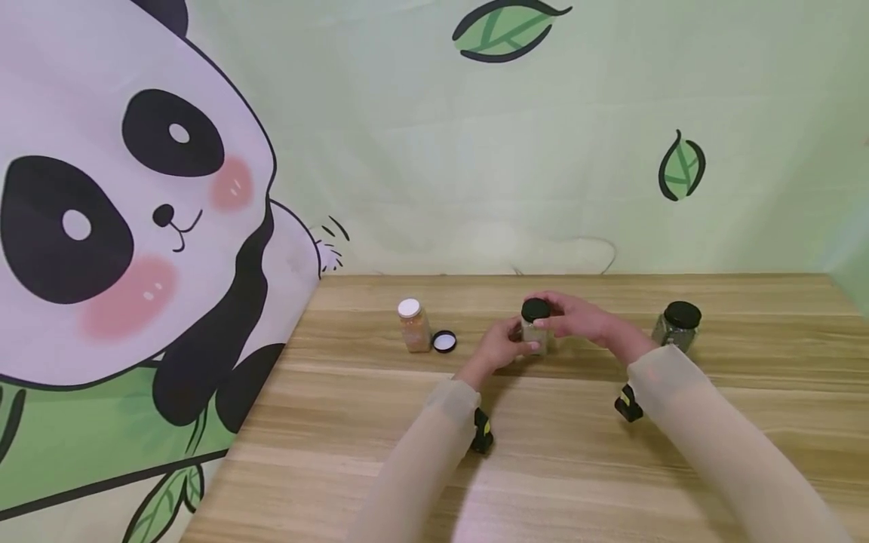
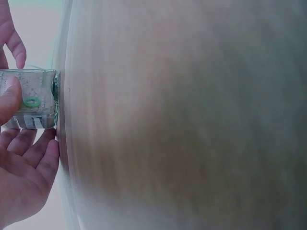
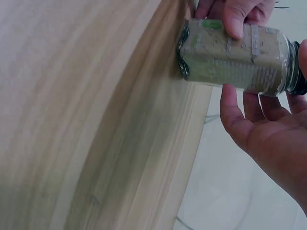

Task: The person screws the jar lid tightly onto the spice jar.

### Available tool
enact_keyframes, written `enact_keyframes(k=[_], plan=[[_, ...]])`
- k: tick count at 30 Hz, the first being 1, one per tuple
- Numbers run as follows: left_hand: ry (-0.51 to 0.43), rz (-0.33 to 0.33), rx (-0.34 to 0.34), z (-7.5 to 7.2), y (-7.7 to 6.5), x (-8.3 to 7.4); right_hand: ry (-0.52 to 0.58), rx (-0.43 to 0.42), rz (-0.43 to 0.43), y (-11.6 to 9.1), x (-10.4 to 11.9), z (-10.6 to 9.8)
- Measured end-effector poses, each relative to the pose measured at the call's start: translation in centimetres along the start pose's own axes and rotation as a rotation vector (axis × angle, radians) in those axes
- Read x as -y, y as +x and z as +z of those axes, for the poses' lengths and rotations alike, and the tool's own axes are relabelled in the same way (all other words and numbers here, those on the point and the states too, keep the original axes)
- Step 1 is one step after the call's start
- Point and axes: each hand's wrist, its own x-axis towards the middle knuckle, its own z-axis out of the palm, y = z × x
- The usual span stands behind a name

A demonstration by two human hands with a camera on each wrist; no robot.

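A square glass spice jar (image 1: 535,336) with greyish-brown powder and a black lid (image 1: 535,308) stands upright at mid-table. My left hand (image 1: 502,345) grips its body from the left, the thumb across the front face. From the right, my right hand (image 1: 577,315) holds it at the lid, thumb in front and fingers behind. In the right wrist view, printed lines show on the jar (image 3: 235,55), and the right thumb lies against the black lid. The left wrist view shows the jar's lower part (image 2: 38,91) between both hands, its base near the tabletop.
Left of the hands stands a jar (image 1: 416,332) with orange contents and a white top; beside it lies a black lid (image 1: 444,342), white inside facing up. Another black-lidded jar (image 1: 681,320) stands behind the right forearm. A green panda-printed cloth (image 1: 434,151) hangs behind the wooden table (image 1: 326,422).
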Motion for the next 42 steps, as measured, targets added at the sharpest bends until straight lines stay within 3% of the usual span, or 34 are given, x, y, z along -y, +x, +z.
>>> enact_keyframes(k=[13,28,42], plan=[[-0.009,0.011,0.001,0.0,-0.1,0.1,0.030,-0.151,-0.013,-0.3,0.1,2.0],[-0.021,0.011,-0.006,0.1,0.1,0.3,0.010,-0.278,0.010,-0.5,0.4,3.5],[-0.007,0.018,-0.006,0.0,0.1,0.2,0.078,-0.374,0.009,-0.1,0.1,4.6]])
